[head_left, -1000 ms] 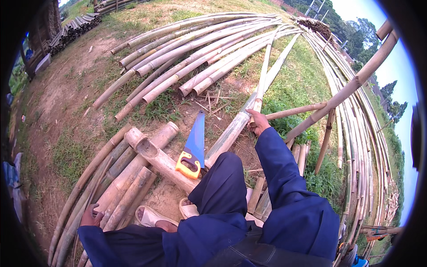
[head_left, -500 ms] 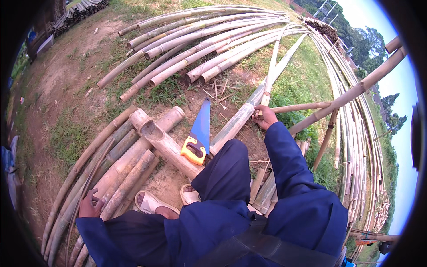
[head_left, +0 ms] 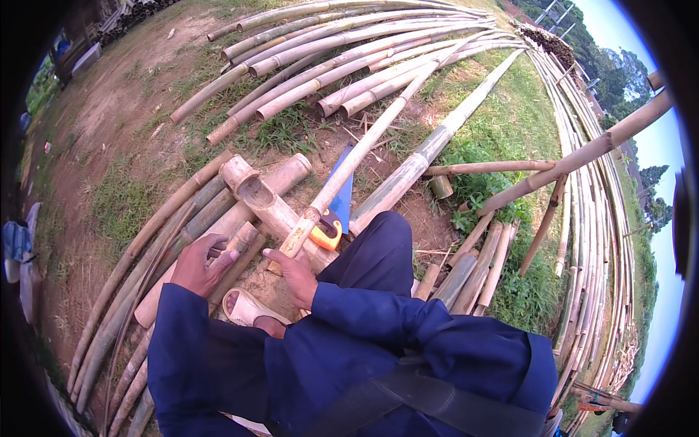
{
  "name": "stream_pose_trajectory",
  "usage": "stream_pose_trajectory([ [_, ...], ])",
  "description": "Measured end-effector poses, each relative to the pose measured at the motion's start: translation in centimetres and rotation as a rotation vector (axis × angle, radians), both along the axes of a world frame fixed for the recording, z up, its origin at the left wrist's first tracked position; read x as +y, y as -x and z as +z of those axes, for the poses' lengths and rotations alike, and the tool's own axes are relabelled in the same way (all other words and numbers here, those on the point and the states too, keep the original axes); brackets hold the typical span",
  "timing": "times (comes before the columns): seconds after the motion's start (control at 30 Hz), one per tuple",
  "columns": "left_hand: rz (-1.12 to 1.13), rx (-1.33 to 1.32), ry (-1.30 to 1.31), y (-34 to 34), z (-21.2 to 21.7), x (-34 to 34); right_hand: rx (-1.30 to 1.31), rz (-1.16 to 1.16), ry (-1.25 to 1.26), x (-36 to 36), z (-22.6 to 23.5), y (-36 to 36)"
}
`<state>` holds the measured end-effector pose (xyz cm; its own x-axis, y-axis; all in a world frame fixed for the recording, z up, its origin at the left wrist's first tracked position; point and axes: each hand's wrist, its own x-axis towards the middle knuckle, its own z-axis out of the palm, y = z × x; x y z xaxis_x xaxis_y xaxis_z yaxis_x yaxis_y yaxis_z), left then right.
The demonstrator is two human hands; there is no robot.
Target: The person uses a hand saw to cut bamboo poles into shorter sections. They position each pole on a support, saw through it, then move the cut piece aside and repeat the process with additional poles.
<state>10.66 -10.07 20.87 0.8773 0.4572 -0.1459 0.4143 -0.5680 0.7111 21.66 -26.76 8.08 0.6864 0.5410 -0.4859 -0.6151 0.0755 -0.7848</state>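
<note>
Patchy grass and bare brown earth [head_left: 109, 124] spread away under the sun, with a fanned row of pale, dry bamboo poles [head_left: 313, 84] laid across it. In the foreground the person in dark blue sleeves had a long, slender, pale tan bamboo pole [head_left: 364, 148] by its near end. The right hand [head_left: 297, 280] was closed about that end, its thumb along the bamboo; from where I stood I could not see all its curled fingers. The pole slanted up and away from them, passing over a thick tan bamboo log with a cut notch [head_left: 275, 213] and a blue-bladed handsaw with an orange-yellow handle [head_left: 342, 193].

The left hand [head_left: 198, 266] was half open, thumb spread from loosely bent fingers, with nothing visible in its grasp. The pole's near end lay just beyond those fingertips, apart from them.
</note>
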Motion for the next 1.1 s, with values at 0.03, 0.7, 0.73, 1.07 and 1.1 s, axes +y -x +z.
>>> stream_pose_trajectory([
  [0.03, -0.014, 0.0, 0.004, -1.7, -0.6, -0.4, -0.005, 0.035, 0.005, 0.0, -0.2, -0.1],
  [0.7, 0.006, 0.283, 0.22, -15.1, -16.0, -5.5, -0.323, 0.799, 0.139, -5.4, -5.4, -7.5],
  [0.73, 0.012, 0.273, 0.122, -14.9, -16.9, -5.5, -0.516, 0.854, 0.207, -5.8, -6.3, -8.2],
  [1.07, 0.067, 0.216, -0.054, -13.4, -10.1, -4.7, -1.479, 0.48, 0.979, -16.5, -2.3, -16.3],
  [1.1, 0.094, 0.229, -0.074, -12.3, -8.5, -4.1, -1.459, 0.503, 1.116, -16.6, -0.4, -15.5],
])
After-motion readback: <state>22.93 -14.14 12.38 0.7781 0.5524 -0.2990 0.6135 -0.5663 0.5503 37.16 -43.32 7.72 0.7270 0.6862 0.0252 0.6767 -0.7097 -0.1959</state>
